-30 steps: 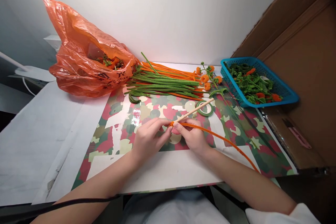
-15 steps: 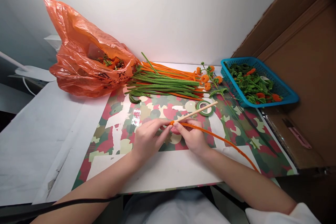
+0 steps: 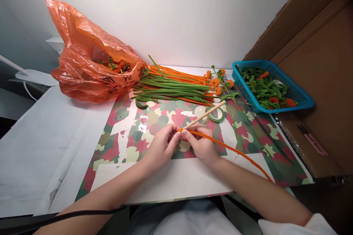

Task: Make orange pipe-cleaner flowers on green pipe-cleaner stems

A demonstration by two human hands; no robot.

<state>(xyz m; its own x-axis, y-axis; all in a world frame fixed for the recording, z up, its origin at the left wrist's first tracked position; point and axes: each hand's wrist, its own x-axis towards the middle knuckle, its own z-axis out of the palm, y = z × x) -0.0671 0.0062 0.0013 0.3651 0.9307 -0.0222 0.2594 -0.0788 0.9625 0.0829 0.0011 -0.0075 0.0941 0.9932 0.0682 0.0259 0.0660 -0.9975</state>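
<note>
My left hand (image 3: 161, 145) and my right hand (image 3: 202, 145) meet above the middle of the table, thumbs almost touching. Between them is the near end of a thin wooden stick (image 3: 205, 114), which slants up to the right. An orange pipe cleaner (image 3: 234, 149) is wound at that end, and its long tail runs over my right wrist to the lower right. My left thumb and fingers pinch the wound orange part. The right thumb and fingers are closed about the stick's lower end and the pipe cleaner. Fingertips partly hide the winding.
Green pipe cleaners (image 3: 176, 87) and orange ones (image 3: 179, 74) lie in a pile behind. Green tape (image 3: 220, 119) lies past the stick. A flower stem with orange blooms (image 3: 215, 82), a blue basket (image 3: 289, 109) of green pieces, an orange plastic bag (image 3: 82, 47) and a pink-handled cutter (image 3: 317, 145) surround the mat.
The stick has tipped, its free end now a little higher and further left. My left fingers have curled in more around the winding. The right hand has barely moved.
</note>
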